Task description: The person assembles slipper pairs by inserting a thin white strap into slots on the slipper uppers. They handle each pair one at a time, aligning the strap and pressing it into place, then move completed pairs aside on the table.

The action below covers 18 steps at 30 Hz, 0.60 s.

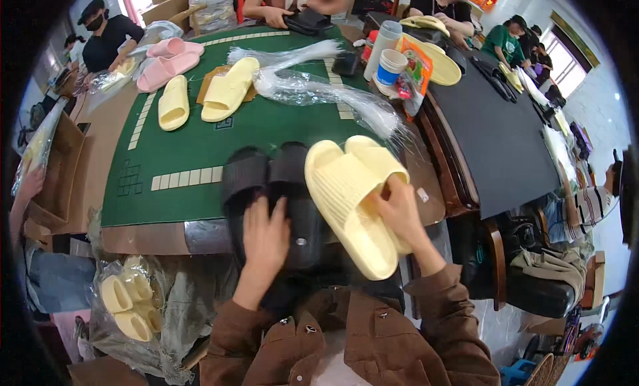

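My right hand point(397, 209) grips a pair of pale yellow slippers point(349, 186), its fingers at the strap opening. The two slippers overlap, soles partly together, and tilt above the table's near edge. To their left, a pair of black slippers point(293, 216) lies side by side over that edge, toes toward the far side. My left hand point(265, 229) rests against the black pair, fingers stretched out and a little apart. Farther off on the green table mat point(266, 140) are a yellow slipper point(174, 106) and another yellow slipper point(229, 93) on a brown piece of card.
Pink slippers point(170, 66) sit at the far left corner. Clear plastic strands point(319, 93) spread across the mat beside a white cup point(391, 68) and a grey bottle point(383, 46). Bagged yellow slippers point(130, 299) lie low at left. Several co-workers sit around the tables.
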Tool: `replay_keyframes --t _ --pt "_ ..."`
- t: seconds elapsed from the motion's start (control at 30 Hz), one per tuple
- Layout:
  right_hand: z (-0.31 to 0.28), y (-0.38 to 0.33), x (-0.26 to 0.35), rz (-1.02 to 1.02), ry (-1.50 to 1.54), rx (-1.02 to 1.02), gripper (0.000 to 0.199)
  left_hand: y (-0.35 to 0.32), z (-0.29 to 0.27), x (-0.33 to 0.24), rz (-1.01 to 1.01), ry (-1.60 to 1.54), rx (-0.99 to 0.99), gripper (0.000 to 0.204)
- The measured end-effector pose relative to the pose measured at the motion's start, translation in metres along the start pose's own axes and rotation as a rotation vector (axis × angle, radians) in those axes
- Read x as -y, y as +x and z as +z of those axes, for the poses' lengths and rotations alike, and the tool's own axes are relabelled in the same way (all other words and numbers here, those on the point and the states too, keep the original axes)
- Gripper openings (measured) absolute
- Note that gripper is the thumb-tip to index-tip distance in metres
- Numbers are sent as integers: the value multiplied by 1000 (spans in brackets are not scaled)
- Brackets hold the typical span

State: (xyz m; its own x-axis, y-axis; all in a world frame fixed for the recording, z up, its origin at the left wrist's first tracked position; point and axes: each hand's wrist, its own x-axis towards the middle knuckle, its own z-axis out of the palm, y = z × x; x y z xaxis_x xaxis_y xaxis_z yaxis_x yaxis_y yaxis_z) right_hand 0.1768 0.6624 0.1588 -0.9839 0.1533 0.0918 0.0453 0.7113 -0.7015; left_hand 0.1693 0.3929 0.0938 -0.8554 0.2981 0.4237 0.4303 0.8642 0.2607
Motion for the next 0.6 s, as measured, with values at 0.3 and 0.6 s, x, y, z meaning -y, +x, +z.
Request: replay_keyframes --t 0.3,0.6 --pt "76 24 16 -1 -69 24 35 -6 -72 257 -373 338 28 44" --pt "94 39 18 -82 -166 5 42 3 -96 403 -819 613 18 49"
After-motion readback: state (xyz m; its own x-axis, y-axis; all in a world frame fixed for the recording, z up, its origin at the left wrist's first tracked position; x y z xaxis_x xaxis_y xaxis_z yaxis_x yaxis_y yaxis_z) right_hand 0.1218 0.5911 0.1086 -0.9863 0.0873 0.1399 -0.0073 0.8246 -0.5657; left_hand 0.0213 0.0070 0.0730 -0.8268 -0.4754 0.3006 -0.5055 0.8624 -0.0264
